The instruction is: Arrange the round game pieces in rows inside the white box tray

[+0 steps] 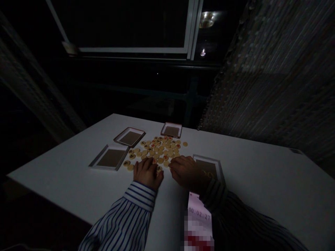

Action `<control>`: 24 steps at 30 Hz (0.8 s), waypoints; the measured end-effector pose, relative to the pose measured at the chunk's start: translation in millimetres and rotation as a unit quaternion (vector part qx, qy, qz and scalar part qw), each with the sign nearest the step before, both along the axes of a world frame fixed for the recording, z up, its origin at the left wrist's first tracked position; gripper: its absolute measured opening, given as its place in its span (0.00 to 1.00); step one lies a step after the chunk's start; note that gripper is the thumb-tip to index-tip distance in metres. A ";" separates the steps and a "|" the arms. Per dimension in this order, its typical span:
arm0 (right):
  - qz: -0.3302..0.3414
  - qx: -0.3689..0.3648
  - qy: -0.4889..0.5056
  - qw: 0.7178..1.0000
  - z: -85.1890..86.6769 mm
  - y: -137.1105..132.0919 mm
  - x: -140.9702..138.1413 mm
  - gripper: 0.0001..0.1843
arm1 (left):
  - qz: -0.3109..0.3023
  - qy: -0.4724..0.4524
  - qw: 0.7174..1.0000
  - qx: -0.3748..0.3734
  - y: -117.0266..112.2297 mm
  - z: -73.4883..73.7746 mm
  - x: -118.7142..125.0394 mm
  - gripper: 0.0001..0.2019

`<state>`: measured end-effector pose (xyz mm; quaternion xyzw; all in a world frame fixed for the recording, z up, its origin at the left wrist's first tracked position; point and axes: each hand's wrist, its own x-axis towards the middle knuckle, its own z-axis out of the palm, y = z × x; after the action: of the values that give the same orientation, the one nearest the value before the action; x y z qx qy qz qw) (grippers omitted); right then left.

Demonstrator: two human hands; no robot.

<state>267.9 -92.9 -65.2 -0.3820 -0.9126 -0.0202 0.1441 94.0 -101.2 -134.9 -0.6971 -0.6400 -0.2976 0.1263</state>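
Several round cream game pieces (159, 148) with red or black marks lie scattered on a white table (78, 174). My left hand (148, 172) rests palm down on the near edge of the pile, its fingers flat over a few pieces. My right hand (187, 172) lies beside it, its fingers curled down onto the pieces at the pile's near right. Both sleeves are striped. What lies under either palm is hidden in the dim light.
Shallow box trays ring the pile: one at the left (111, 157), one at the back left (129, 137), one at the back (172, 130), and one (209, 164) partly under my right wrist. A dark window and a curtain stand behind the table.
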 end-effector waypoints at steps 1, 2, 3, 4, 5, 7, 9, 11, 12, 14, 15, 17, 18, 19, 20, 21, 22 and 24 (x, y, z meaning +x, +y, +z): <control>0.002 0.001 -0.001 1.000 -0.2 0.0 0.1 0.12 | 0.001 0.000 1.000 -0.002 -0.1 0.2 0.2 0.12; 0.003 0.001 -0.002 1.000 -0.2 -0.1 0.1 0.11 | 0.002 -0.001 1.000 -0.003 -0.2 0.5 0.3 0.12; 0.003 0.002 -0.003 1.000 -0.2 -0.3 0.1 0.11 | 0.002 -0.001 1.000 -0.005 -0.3 0.7 0.5 0.12; 0.003 0.003 -0.003 1.000 -0.2 -0.5 0.0 0.11 | 0.002 -0.002 1.000 -0.007 -0.4 0.9 0.6 0.12; 0.002 0.003 -0.004 1.000 -0.2 -0.7 -0.1 0.11 | 0.001 -0.004 1.000 -0.008 -0.5 1.1 0.7 0.12; 0.002 0.003 -0.003 1.000 -0.1 -0.9 -0.4 0.11 | -0.001 -0.007 1.000 -0.010 -0.4 1.2 0.7 0.12; 0.000 0.003 -0.005 1.000 0.0 -0.9 -0.6 0.12 | -0.005 -0.011 1.000 -0.007 -0.1 1.2 0.5 0.11; -0.003 0.003 -0.007 1.000 0.0 -0.6 -0.7 0.12 | -0.011 -0.013 1.000 0.002 0.4 1.3 0.1 0.11; -0.005 0.003 -0.007 1.000 0.1 -0.4 -0.6 0.12 | -0.015 -0.014 1.000 0.008 0.7 1.3 -0.2 0.11; -0.007 0.002 -0.005 1.000 0.2 -0.1 -0.1 0.12 | -0.024 -0.015 0.999 0.022 1.4 1.5 -1.0 0.12; -0.007 0.001 -0.002 1.000 0.3 -0.1 0.2 0.12 | -0.030 -0.016 0.999 0.029 1.8 1.6 -1.5 0.12; -0.007 0.000 0.005 1.000 0.9 -0.2 1.0 0.12 | -0.042 -0.018 0.998 0.044 2.7 1.8 -2.3 0.12; -0.007 0.000 0.009 1.000 1.3 -0.3 1.4 0.12 | -0.047 -0.019 0.997 0.051 3.1 2.0 -2.6 0.12; -0.007 0.000 0.011 1.000 1.8 -0.5 1.7 0.12 | -0.052 -0.022 0.997 0.058 3.4 2.2 -2.9 0.12; -0.007 0.001 0.012 1.000 2.3 -0.6 1.9 0.12 | -0.057 -0.025 0.996 0.066 3.6 2.5 -3.0 0.13; -0.007 0.001 0.011 1.000 2.8 -0.7 2.0 0.12 | -0.061 -0.028 0.995 0.072 3.6 3.1 -3.0 0.13; -0.008 0.001 0.009 1.000 3.3 -0.6 2.1 0.12 | -0.065 -0.032 0.994 0.078 3.4 3.8 -2.9 0.13; -0.012 -0.001 0.005 1.000 4.3 0.0 2.2 0.12 | -0.072 -0.037 0.993 0.087 2.4 5.9 -2.2 0.13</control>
<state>270.1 -92.9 -60.9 -0.3932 -0.9073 -0.0190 0.1477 91.8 -98.8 -129.0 -0.7165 -0.5635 -0.3862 0.1412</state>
